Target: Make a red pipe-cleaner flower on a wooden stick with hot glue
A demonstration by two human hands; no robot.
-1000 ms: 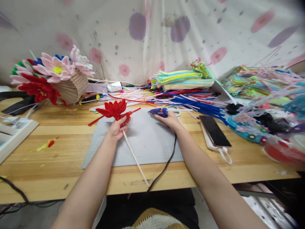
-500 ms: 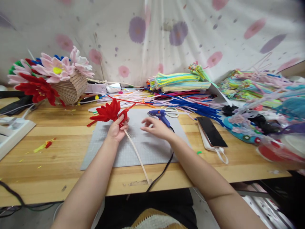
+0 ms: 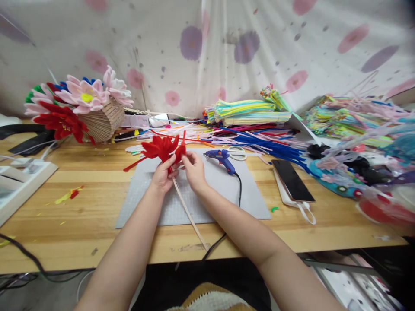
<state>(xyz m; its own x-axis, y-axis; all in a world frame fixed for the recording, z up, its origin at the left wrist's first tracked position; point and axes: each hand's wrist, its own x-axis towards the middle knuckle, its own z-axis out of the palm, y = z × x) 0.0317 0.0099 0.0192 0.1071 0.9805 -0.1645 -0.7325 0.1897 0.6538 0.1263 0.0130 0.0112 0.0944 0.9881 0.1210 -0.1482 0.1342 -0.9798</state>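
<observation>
A red pipe-cleaner flower (image 3: 160, 147) on a pale stick stem (image 3: 189, 212) is above the grey cutting mat (image 3: 210, 205). My left hand (image 3: 164, 175) is closed around the flower's base, where the stem meets the petals. At the flower's right side, my right hand (image 3: 194, 168) pinches a red petal (image 3: 180, 152) between thumb and fingers. The fingertips of both hands are close together. Just right of my right hand, a blue glue gun (image 3: 222, 159) lies on the mat, its black cord running toward the table's front edge.
White-handled scissors (image 3: 237, 153) lie behind the glue gun. A phone (image 3: 293, 180) rests at the right on a white power bank. Pipe-cleaner bundles (image 3: 246, 111) line the back. A basket of finished flowers (image 3: 103, 121) and a white power strip (image 3: 26, 183) stand left.
My right hand has moved left from near the glue gun to the flower and closed on a red petal. The flower now stands more upright in my left hand. The view has shifted slightly.
</observation>
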